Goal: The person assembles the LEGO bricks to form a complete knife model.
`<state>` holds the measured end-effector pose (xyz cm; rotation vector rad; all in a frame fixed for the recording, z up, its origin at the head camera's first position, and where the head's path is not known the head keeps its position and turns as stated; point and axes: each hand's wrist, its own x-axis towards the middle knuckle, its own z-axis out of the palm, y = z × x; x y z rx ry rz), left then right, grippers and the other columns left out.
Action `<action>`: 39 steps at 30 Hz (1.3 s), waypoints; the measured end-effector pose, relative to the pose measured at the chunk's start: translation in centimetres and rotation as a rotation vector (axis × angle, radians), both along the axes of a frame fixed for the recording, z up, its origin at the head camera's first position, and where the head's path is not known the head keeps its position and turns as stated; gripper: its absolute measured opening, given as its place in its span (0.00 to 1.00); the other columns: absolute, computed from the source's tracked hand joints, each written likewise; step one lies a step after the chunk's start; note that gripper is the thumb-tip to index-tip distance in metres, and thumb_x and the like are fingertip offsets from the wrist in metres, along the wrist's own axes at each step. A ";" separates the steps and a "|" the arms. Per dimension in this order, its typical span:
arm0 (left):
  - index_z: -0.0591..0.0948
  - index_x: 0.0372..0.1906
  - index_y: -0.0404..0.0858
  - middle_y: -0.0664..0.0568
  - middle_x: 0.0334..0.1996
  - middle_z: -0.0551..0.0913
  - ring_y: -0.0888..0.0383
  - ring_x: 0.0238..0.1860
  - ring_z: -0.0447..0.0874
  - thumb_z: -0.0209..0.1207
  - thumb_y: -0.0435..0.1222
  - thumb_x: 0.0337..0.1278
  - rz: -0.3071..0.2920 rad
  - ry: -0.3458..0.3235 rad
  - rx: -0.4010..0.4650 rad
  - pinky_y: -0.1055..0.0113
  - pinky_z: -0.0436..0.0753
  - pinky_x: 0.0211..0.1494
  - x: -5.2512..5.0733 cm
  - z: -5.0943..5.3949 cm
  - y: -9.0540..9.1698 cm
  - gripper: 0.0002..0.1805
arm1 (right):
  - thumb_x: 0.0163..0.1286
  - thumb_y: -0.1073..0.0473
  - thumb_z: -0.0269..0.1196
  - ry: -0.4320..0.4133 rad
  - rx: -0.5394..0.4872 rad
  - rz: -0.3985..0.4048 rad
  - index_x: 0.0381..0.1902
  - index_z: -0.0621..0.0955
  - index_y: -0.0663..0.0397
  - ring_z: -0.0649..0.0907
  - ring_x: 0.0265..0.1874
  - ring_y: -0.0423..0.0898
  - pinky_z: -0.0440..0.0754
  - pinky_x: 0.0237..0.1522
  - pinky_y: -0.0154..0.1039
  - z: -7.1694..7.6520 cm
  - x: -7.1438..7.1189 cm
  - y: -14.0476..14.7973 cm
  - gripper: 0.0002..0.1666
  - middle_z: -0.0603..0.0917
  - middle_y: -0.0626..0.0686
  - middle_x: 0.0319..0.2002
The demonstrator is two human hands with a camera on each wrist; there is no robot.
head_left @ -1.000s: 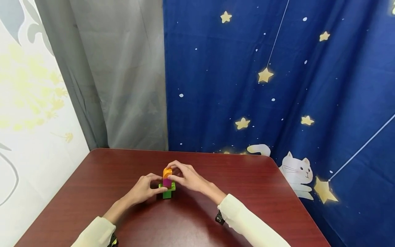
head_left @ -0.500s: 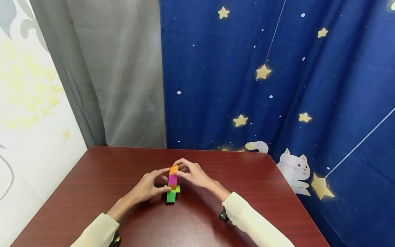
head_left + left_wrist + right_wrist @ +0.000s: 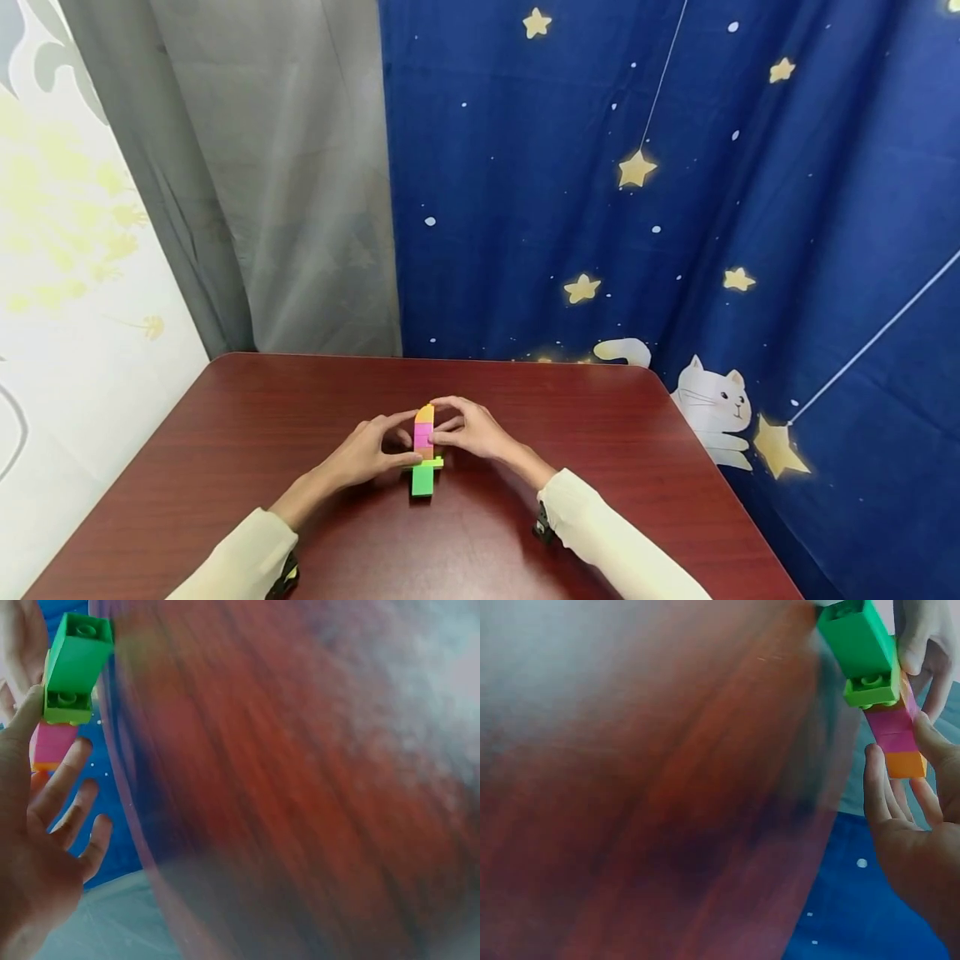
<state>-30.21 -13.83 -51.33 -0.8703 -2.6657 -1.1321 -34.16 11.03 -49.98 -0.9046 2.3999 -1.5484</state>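
Observation:
A stack of toy building bricks (image 3: 423, 437) is held between both hands over the table. It has a green brick (image 3: 422, 481) at the near end, a lime crosspiece (image 3: 872, 691), a small orange-brown brick, pink bricks (image 3: 423, 435) and a rounded orange brick (image 3: 425, 413) at the far end. My left hand (image 3: 360, 454) holds the left side, thumb near the lime piece and index finger at the orange end. My right hand (image 3: 480, 431) pinches the pink and orange bricks from the right. Both wrist views show hollow undersides of the green and lime bricks, so the stack is tilted.
The dark red-brown table (image 3: 300, 400) has rounded far corners. Behind it hang a grey curtain (image 3: 300, 208) and a blue curtain (image 3: 510, 208) with stars and a cat. A patterned white surface (image 3: 75, 292) stands at the left.
The brick stack has shifted right and tilted, showing more of its pink and green faces. My right thumb has moved from the orange brick down to the pink ones. The head view has shifted slightly.

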 end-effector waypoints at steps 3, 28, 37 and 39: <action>0.79 0.68 0.38 0.60 0.36 0.86 0.55 0.42 0.79 0.73 0.57 0.56 0.018 -0.003 -0.042 0.61 0.78 0.47 0.0 -0.5 0.1 0.40 | 0.66 0.67 0.74 -0.033 0.020 0.012 0.69 0.76 0.62 0.89 0.50 0.57 0.86 0.44 0.33 -1.0 0.0 0.1 0.35 0.83 0.61 0.61; 0.79 0.69 0.39 0.59 0.42 0.80 0.57 0.48 0.71 0.68 0.62 0.60 -0.032 -0.087 -0.200 0.60 0.76 0.47 -0.1 -1.0 0.3 0.40 | 0.69 0.60 0.73 -0.121 0.147 -0.023 0.66 0.79 0.59 0.90 0.41 0.44 0.83 0.40 0.29 -2.3 0.7 0.6 0.30 0.86 0.55 0.56; 0.71 0.73 0.29 0.45 0.57 0.82 0.46 0.61 0.74 0.61 0.62 0.67 -0.008 -0.142 -0.209 0.45 0.75 0.65 0.0 0.6 -0.6 0.46 | 0.73 0.58 0.68 -0.119 0.073 -0.045 0.70 0.73 0.68 0.89 0.45 0.55 0.89 0.40 0.49 -2.0 0.5 1.6 0.33 0.84 0.65 0.57; 0.69 0.75 0.30 0.39 0.64 0.78 0.41 0.67 0.71 0.60 0.64 0.67 0.043 -0.130 -0.227 0.39 0.71 0.68 0.0 1.4 -1.4 0.48 | 0.75 0.53 0.68 -0.057 0.121 -0.098 0.71 0.73 0.66 0.89 0.49 0.55 0.88 0.46 0.49 -1.4 0.1 2.5 0.34 0.84 0.64 0.58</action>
